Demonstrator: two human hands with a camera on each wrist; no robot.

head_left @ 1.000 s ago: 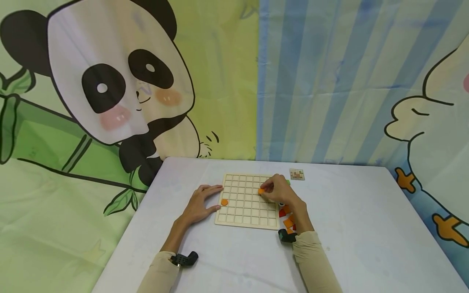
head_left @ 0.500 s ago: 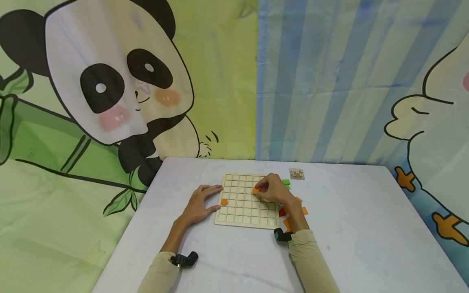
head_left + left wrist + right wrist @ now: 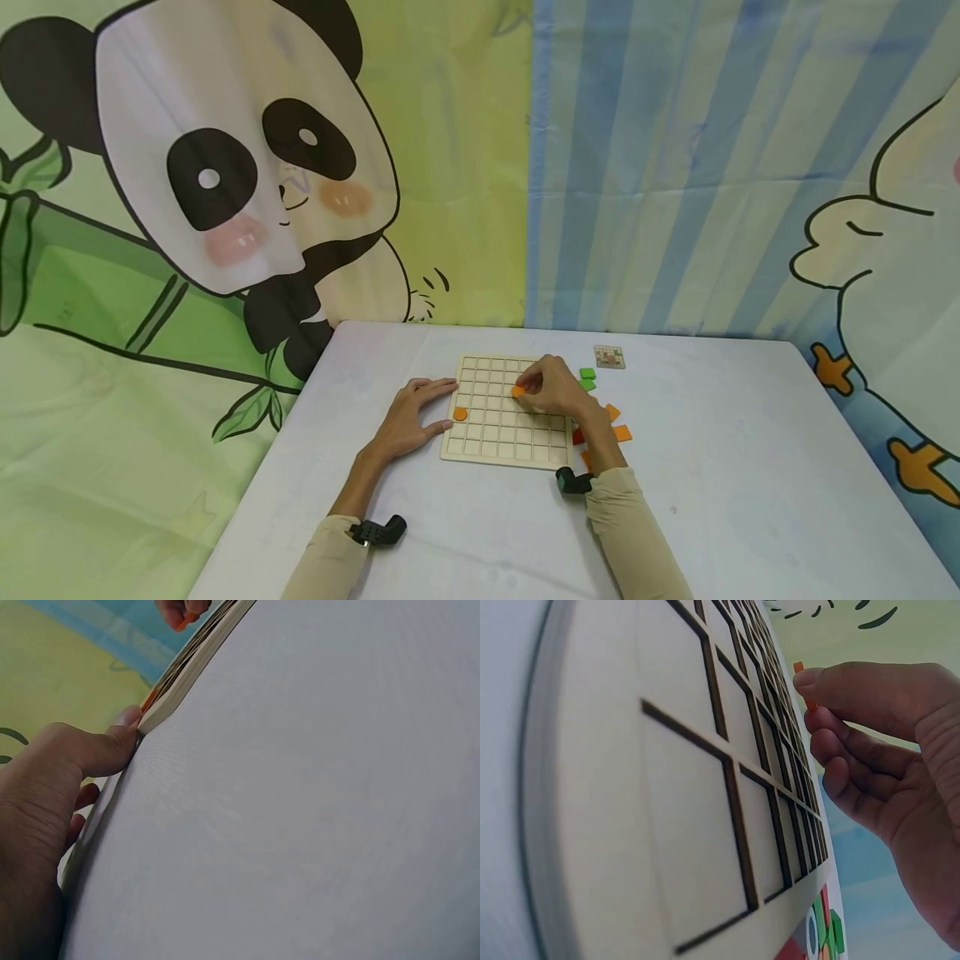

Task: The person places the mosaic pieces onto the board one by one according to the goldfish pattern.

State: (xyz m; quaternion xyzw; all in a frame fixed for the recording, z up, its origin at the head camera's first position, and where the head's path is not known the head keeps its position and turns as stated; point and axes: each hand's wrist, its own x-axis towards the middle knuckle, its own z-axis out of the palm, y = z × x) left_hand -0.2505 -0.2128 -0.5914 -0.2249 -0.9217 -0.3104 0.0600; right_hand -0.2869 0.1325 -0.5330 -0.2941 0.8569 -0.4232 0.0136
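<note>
A pale wooden grid board (image 3: 480, 450) lies on the white table. My left hand (image 3: 402, 423) rests at its left edge, fingers spread and relaxed, with the thumb and fingertips right at the rim. Near that edge an orange round piece (image 3: 461, 413) sits in a cell. Over the upper middle of the board, my right hand (image 3: 557, 387) pinches a small orange tile (image 3: 517, 391) between thumb and fingertips. The same orange tile (image 3: 805, 686) shows edge-on in the right wrist view, held close over the grid.
Right of the board lie green pieces (image 3: 587, 374), orange pieces (image 3: 622, 433) and a red piece (image 3: 577, 436), partly behind the right forearm. A small patterned card (image 3: 609, 357) lies at the back. A printed curtain (image 3: 675, 167) hangs behind the table.
My right hand has moved left across the board with the orange tile, uncovering more of the loose pieces at the right. The left hand has stayed at the board's edge.
</note>
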